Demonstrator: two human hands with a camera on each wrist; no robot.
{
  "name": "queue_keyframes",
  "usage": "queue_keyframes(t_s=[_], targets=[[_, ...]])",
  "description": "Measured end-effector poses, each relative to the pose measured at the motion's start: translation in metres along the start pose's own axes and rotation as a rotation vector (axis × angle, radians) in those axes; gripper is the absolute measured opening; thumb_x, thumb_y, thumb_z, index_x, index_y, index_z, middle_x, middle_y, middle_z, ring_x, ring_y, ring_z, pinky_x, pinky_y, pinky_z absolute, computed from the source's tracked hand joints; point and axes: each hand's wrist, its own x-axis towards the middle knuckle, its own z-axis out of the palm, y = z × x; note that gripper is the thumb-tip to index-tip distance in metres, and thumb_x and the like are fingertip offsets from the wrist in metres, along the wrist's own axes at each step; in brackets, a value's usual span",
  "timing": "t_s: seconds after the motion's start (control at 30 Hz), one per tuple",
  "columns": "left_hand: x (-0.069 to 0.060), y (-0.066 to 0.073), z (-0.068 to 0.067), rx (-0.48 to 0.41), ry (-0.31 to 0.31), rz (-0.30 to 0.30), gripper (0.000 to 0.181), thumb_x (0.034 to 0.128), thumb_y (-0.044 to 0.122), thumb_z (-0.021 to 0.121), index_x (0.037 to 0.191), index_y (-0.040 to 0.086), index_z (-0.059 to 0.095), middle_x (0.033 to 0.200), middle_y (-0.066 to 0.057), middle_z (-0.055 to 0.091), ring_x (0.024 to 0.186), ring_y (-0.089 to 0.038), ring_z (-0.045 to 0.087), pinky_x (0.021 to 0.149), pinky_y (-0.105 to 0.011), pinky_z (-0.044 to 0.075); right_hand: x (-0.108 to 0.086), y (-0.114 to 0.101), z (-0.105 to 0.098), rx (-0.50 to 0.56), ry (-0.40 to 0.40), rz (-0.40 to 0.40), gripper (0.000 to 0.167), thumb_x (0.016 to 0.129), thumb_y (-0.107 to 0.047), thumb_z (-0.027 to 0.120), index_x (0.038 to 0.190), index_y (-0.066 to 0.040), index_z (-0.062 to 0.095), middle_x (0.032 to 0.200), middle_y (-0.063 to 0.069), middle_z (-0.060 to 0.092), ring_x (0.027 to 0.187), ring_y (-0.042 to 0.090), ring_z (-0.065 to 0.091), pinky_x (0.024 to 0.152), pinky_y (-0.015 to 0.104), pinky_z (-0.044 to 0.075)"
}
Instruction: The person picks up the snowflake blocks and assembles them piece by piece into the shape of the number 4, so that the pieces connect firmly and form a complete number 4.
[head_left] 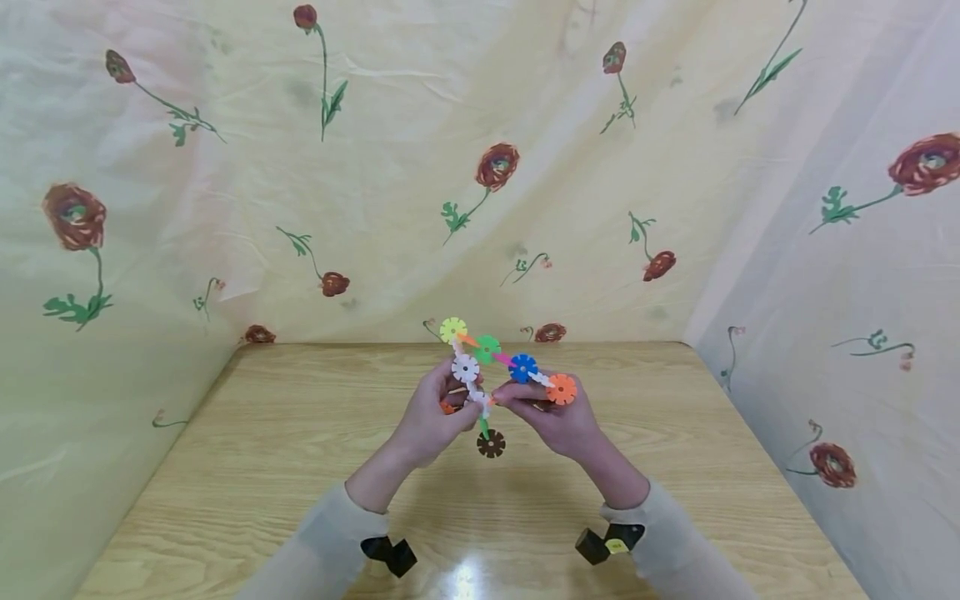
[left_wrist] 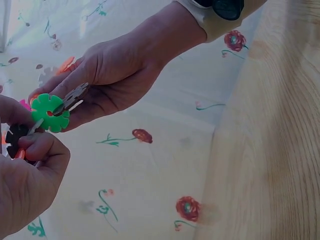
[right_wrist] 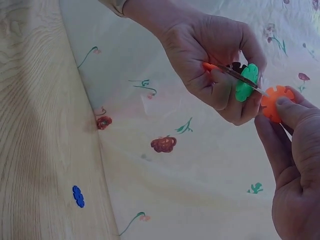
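A chain of notched plastic discs is held up between both hands. Its yellow disc (head_left: pixel 453 330), green disc (head_left: pixel 487 349) and blue disc (head_left: pixel 522 368) run along the top, ending in an orange disc (head_left: pixel 561 389) in front of my right hand (head_left: pixel 553 421). My left hand (head_left: pixel 431 421) grips the chain near a white disc (head_left: pixel 465 368), fingers curled. Below it hangs a brown disc (head_left: pixel 491 443). In the right wrist view, my right thumb and fingers pinch another orange disc (right_wrist: pixel 276 104), beside a green disc (right_wrist: pixel 246 84) at my left hand. Finger overlap hides some joints.
The hands are above a wood-grain table (head_left: pixel 300 467). Flower-printed cloth (head_left: pixel 390 208) stands behind and at both sides. A blue disc (right_wrist: pixel 78 196) shows against the wood in the right wrist view; whether it rests there I cannot tell. Both wrists carry black devices (head_left: pixel 388 554).
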Motion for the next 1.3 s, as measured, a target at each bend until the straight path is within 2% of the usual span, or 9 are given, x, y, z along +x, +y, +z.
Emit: queue_keyframes(t_s=[0.13,0.27,0.37,0.6,0.77,0.9,1.0,1.1,1.3], targets=[[0.0,0.0,0.001,-0.061,-0.006,-0.006,0.029,0.0942,-0.008,0.059,0.121,-0.012,0.049,0.098,0.0,0.058,0.073,-0.007,0.054,0.061,-0.019,0.046,0.0,0.001,0.0,0.028,-0.006,-0.018,0.014,0.091,0.015,0.072,0.102,0.009,0.079,0.095,0.024,0.079,0.099,0.0,0.075,0.085,0.02,0.062],[0.0,-0.002,0.002,-0.103,-0.012,0.0,0.027,0.0937,-0.009,0.058,0.119,-0.011,0.049,0.096,0.0,0.057,0.071,-0.006,0.051,0.059,-0.019,0.042,0.0,0.001,0.0,0.067,-0.014,-0.025,0.015,0.092,0.017,0.071,0.102,0.01,0.079,0.1,0.007,0.083,0.099,0.001,0.076,0.085,0.02,0.062],[0.0,-0.002,0.002,-0.114,-0.014,0.006,0.027,0.093,-0.009,0.058,0.118,-0.01,0.049,0.095,0.0,0.057,0.07,-0.006,0.05,0.059,-0.019,0.042,0.001,0.002,0.0,0.078,-0.012,-0.031,0.016,0.092,0.015,0.071,0.103,0.007,0.08,0.103,-0.002,0.083,0.099,0.001,0.076,0.085,0.02,0.062],[0.001,-0.003,0.001,-0.087,-0.062,0.058,0.025,0.0958,-0.007,0.057,0.118,-0.011,0.048,0.098,-0.001,0.055,0.071,-0.006,0.05,0.06,-0.019,0.043,-0.001,0.006,-0.001,0.097,0.013,-0.082,0.02,0.093,0.011,0.072,0.105,-0.001,0.083,0.105,-0.006,0.083,0.096,0.002,0.076,0.08,0.019,0.062],[0.001,-0.001,0.003,-0.1,-0.073,0.056,0.028,0.0953,-0.007,0.057,0.121,-0.012,0.047,0.098,-0.003,0.054,0.069,-0.006,0.05,0.059,-0.019,0.043,-0.002,0.007,-0.001,0.019,0.046,-0.147,0.015,0.094,0.006,0.075,0.104,-0.002,0.083,0.097,0.009,0.084,0.092,-0.001,0.075,0.073,0.016,0.059],[0.001,0.0,0.004,-0.071,-0.062,0.032,0.032,0.0952,-0.005,0.058,0.124,-0.013,0.047,0.102,-0.005,0.055,0.075,-0.007,0.055,0.062,-0.019,0.047,-0.001,0.005,-0.003,-0.041,0.024,-0.201,0.01,0.097,-0.003,0.074,0.101,0.0,0.083,0.09,0.022,0.08,0.092,0.0,0.075,0.072,0.015,0.059],[0.001,0.001,0.005,-0.06,-0.058,0.013,0.031,0.0957,-0.004,0.059,0.124,-0.012,0.048,0.103,-0.006,0.056,0.078,-0.009,0.058,0.063,-0.019,0.05,0.002,0.003,-0.007,-0.133,0.0,-0.255,0.015,0.1,-0.013,0.072,0.1,-0.002,0.083,0.089,0.02,0.08,0.084,0.005,0.075,0.066,0.016,0.055],[0.002,0.001,0.005,-0.08,-0.075,0.011,0.028,0.0959,-0.005,0.059,0.121,-0.011,0.048,0.099,-0.005,0.055,0.073,-0.008,0.054,0.061,-0.019,0.046,0.004,0.0,-0.01,-0.216,-0.017,-0.304,0.019,0.103,-0.018,0.07,0.1,-0.004,0.084,0.088,0.015,0.081,0.074,0.011,0.072,0.06,0.018,0.051],[0.003,0.003,0.008,-0.149,-0.091,0.009,0.022,0.0967,-0.006,0.057,0.117,-0.006,0.049,0.093,-0.001,0.051,0.065,-0.006,0.044,0.058,-0.018,0.037,0.006,-0.006,-0.013,-0.262,-0.026,-0.297,0.026,0.105,-0.025,0.068,0.099,-0.004,0.083,0.088,0.014,0.082,0.075,0.015,0.076,0.063,0.016,0.052]])
